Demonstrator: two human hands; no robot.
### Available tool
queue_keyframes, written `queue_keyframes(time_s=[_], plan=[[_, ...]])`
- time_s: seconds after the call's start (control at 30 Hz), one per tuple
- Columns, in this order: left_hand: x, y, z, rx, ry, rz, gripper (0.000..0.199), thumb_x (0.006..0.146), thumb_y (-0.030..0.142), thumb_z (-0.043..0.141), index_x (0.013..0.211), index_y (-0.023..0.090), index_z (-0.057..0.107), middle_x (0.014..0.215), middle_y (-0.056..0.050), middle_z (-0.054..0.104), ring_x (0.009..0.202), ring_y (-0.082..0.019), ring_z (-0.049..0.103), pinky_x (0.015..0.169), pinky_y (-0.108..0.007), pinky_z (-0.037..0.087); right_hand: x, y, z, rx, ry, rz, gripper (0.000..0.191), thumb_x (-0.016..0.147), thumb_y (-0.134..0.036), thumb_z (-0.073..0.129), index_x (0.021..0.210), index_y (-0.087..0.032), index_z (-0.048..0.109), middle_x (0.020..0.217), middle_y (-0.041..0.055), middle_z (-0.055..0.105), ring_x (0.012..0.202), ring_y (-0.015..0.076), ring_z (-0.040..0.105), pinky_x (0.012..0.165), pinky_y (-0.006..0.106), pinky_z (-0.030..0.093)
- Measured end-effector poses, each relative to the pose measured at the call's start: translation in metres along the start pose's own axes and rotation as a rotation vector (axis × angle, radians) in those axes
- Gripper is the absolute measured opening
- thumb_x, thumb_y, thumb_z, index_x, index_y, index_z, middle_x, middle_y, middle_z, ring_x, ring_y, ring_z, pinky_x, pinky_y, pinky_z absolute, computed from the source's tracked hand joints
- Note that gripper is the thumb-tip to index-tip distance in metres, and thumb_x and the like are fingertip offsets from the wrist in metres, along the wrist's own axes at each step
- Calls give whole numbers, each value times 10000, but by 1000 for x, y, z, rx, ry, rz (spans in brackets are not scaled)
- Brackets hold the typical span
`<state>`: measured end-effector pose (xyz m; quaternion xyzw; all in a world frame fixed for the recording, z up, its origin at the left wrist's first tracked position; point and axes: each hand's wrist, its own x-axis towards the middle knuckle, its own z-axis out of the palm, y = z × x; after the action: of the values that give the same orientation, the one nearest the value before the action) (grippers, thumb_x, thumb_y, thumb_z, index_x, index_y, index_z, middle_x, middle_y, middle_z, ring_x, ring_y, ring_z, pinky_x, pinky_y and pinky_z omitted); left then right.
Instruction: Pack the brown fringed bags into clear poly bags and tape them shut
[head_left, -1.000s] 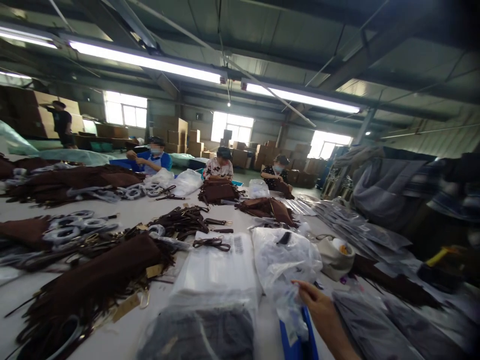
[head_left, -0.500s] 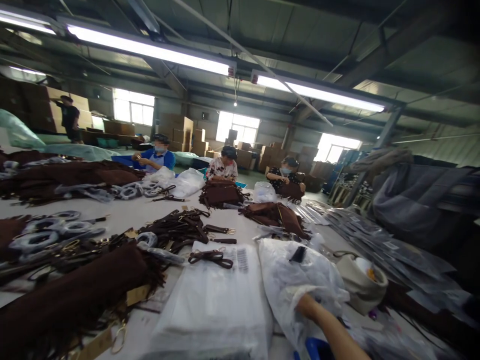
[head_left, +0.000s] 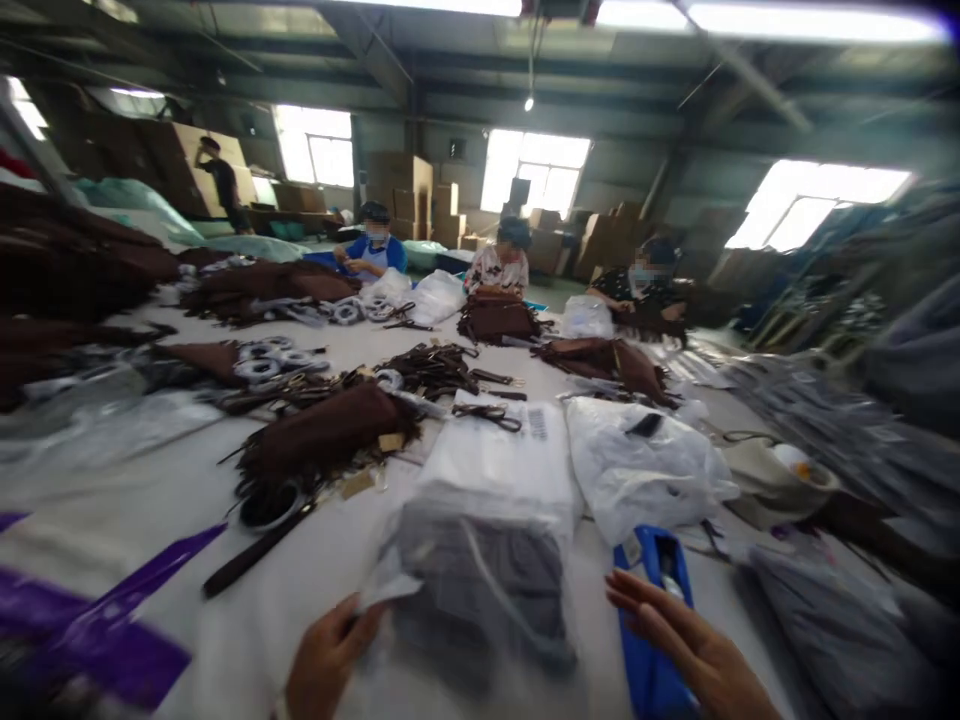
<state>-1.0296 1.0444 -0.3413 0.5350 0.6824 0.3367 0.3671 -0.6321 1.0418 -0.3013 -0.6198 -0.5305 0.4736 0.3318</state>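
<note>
- Since the earlier frame: right hand [head_left: 694, 645] is out of the crumpled white plastic bag [head_left: 637, 465]; left hand [head_left: 319, 660] has entered view. Whole view shifted too.
- Left fingers: pinched on a thin white flap [head_left: 397, 590], blurred at the contact. Edge grip probably because film this limp has little else to catch.
- Flap lies at the near-left side of the clear plastic packet with dark grey folded contents [head_left: 480, 580]; can't tell if it's joined on. Packet lies flat on the tabletop [head_left: 592, 610], between the two sets of fingers, likely so either side can be reached.
- Right fingers: extended, released, nothing seen in them. They're over the long blue plastic box [head_left: 637, 665]; contact can't be told. Box sits close to that hand, presumably for short reaches.
- White plastic bag is beyond the right fingers, just past the box.
- Translucent white plastic sheets [head_left: 495, 450] lie beyond the left fingers, dark brown looped strap [head_left: 491, 415] on top, maybe as a light weight.
- Brown fringed fabric roll [head_left: 322, 430] also beyond the left fingers, set off to the side, perhaps to leave working room.
</note>
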Motion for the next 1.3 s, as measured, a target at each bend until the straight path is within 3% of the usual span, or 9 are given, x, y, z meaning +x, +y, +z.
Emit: queue_keyframes(time_s=[0.1, 0.2, 0.37, 0.53, 0.67, 0.8, 0.9, 1.07, 1.3], plan=[[-18, 20, 31, -390, -372, 90, 465, 790, 543, 575, 967, 127, 683, 731, -29, 660, 662, -153, 570, 639, -237, 466, -29, 16, 92, 381, -212, -58, 567, 786, -535, 591, 1306, -340, 478, 1321, 81, 545, 1233, 257, 485, 971, 432, 456], [-35, 30, 56, -617, -574, 97, 628, 766, 476, 649, 1273, 129, 517, 869, -48, 657, 625, -114, 534, 615, -231, 452, -43, 25, 145, 506, -248, -8, 598, 700, -491, 711, 1243, -310, 539, 1278, 98, 578, 1206, 273, 508, 968, 452, 453], [-61, 19, 67, -458, -679, 108, 776, 749, 368, 686, 1416, 187, 334, 708, 37, 578, 536, -68, 429, 519, -179, 362, -46, 20, 156, 426, -186, 80, 433, 738, -445, 689, 1113, -235, 634, 1133, 57, 662, 1115, 254, 566, 1038, 421, 381], [-71, 7, 69, -368, -815, -8, 408, 789, 452, 600, 1014, 113, 634, 608, 30, 552, 465, -75, 468, 443, -177, 368, -48, 21, 159, 663, 116, 197, 358, 681, -426, 745, 971, -222, 693, 985, 11, 702, 980, 192, 611, 939, 300, 457], [-72, 8, 69, -303, -679, -35, 399, 811, 516, 555, 886, 128, 613, 612, 10, 598, 447, -90, 512, 417, -181, 378, -56, 24, 174, 938, 137, 221, 347, 718, -409, 722, 1014, -237, 667, 1044, 8, 684, 966, 162, 619, 900, 286, 495], [-74, 10, 68, -45, -539, 233, 274, 850, 408, 553, 831, 155, 654, 627, 13, 624, 516, -84, 532, 513, -176, 406, -61, 22, 182, 1015, 165, 247, 245, 680, -376, 758, 833, -208, 666, 897, 2, 694, 874, 151, 636, 859, 277, 517], [-72, 6, 63, 93, -480, 484, 219, 873, 350, 552, 876, 172, 680, 715, -6, 670, 621, -104, 580, 580, -183, 429, -58, 22, 171, 1075, 230, 190, 262, 685, -422, 743, 844, -245, 632, 644, -72, 598, 584, 76, 558, 578, 183, 500], [-54, -14, 36, 376, -388, 978, 411, 841, 438, 604, 1171, 195, 591, 1041, -86, 646, 1015, -218, 559, 911, -339, 442, -58, 24, 143, 546, 263, 300, 403, 690, -566, 681, 884, -218, 622, 595, -43, 559, 516, 112, 500, 475, 217, 434], [-30, -23, 25, 335, -189, 931, 181, 906, 200, 474, 949, 144, 641, 848, -67, 651, 901, -183, 549, 867, -340, 463, -67, 2, 182, 35, -429, -139, 298, 858, -468, 501, 866, -220, 666, 977, 37, 657, 954, 222, 584, 877, 326, 452]])
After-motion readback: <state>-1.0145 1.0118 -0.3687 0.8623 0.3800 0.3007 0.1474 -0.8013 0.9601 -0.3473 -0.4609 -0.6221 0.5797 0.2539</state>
